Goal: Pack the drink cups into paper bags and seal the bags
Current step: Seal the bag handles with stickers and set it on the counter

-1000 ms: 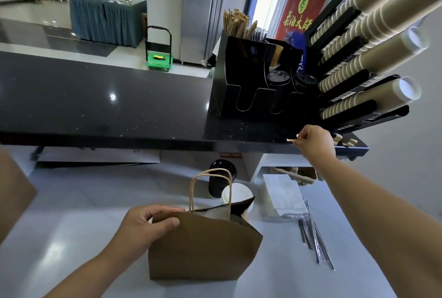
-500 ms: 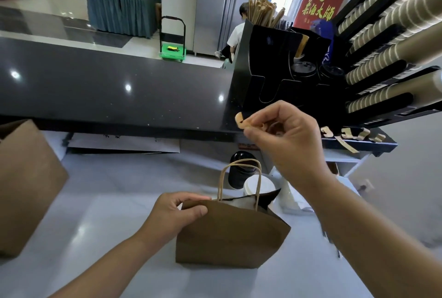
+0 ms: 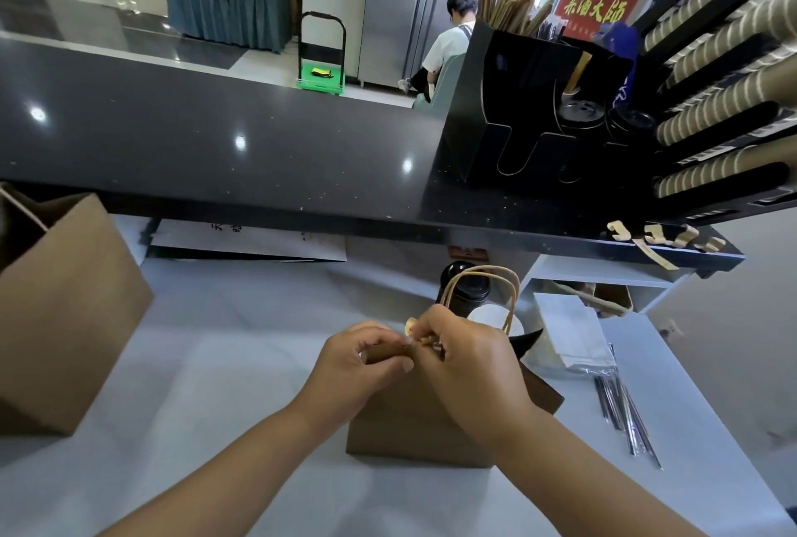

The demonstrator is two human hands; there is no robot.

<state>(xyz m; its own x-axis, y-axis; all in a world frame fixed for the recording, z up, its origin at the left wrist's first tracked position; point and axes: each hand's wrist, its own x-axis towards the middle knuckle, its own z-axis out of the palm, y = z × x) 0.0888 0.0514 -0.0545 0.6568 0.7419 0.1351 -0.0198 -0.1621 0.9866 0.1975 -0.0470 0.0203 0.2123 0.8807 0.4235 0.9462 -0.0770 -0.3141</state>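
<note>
A brown paper bag (image 3: 414, 428) with twine handles (image 3: 483, 286) stands on the white counter in front of me. My left hand (image 3: 353, 364) pinches the bag's top edge shut. My right hand (image 3: 465, 364) holds a small wooden clip (image 3: 412, 326) against that same top edge, touching my left fingers. A black-lidded cup (image 3: 465, 286) and a white-lidded cup (image 3: 491, 316) show just behind the bag's handles; whether they are inside it I cannot tell. More wooden clips (image 3: 660, 234) lie on the black ledge at the right.
A second brown bag (image 3: 64, 312) stands at the left edge. White napkins (image 3: 569, 334) and wrapped straws (image 3: 625, 416) lie right of the bag. The raised black counter (image 3: 215, 148) carries a black organiser (image 3: 517, 105) and racks of stacked cups (image 3: 724, 75). A person sits beyond.
My right hand took a wooden clip from the black ledge and brought it down to the bag's top. My left hand shifted from the bag's side to its top edge.
</note>
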